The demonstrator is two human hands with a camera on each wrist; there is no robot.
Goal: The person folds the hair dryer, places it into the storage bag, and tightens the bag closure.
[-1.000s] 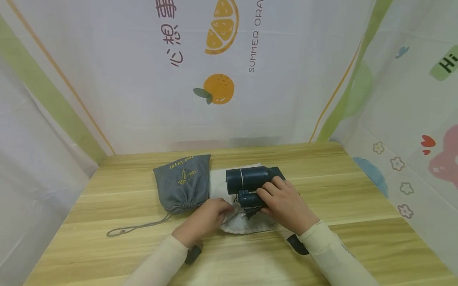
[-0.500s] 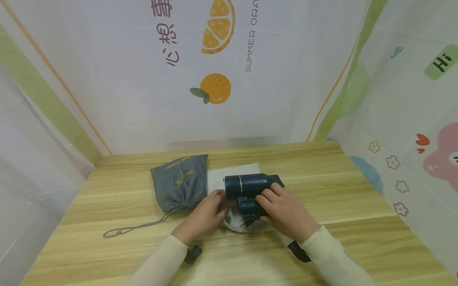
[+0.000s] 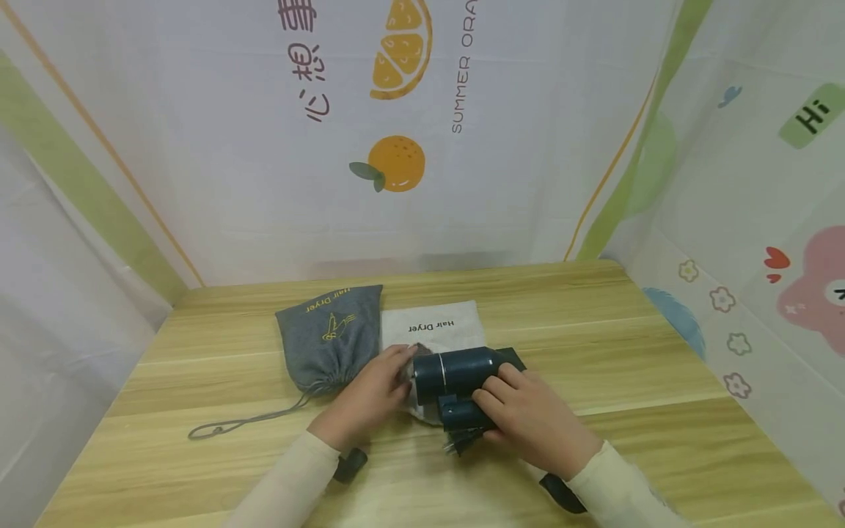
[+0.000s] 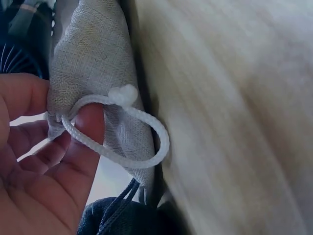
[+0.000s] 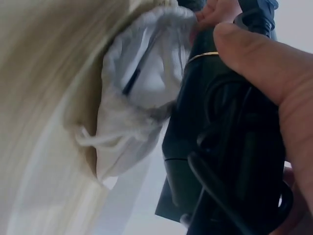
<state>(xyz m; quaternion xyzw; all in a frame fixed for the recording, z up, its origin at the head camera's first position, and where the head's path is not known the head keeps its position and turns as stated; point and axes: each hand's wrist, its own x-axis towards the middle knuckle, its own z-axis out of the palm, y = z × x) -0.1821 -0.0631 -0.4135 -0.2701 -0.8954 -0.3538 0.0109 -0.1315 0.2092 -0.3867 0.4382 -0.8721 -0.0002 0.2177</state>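
My right hand (image 3: pixel 531 418) grips a dark blue hair dryer (image 3: pixel 462 370) by its folded handle. The dryer lies sideways in the head view, its plug (image 3: pixel 458 442) poking out below. Its black cord (image 5: pixel 210 181) is bundled along the handle in the right wrist view. Behind it lies a whitish drawstring bag (image 3: pixel 432 324) printed "Hair Dryer", partly covered by the dryer. In the right wrist view the bag's mouth (image 5: pixel 146 83) gapes beside the dryer. My left hand (image 3: pixel 370 396) pinches the mouth's edge, near a knotted white cord loop (image 4: pixel 164 142).
A grey drawstring pouch (image 3: pixel 333 337) with yellow print lies left of the white bag, its looped cord (image 3: pixel 231 425) trailing left across the wooden table (image 3: pixel 581 315). A printed white curtain (image 3: pixel 515 183) stands behind the table's far edge.
The dryer has come nearer the person in my right hand, baring the white bag's printed text. My left hand has gone from below the dryer to the bag's mouth, which it now pinches.
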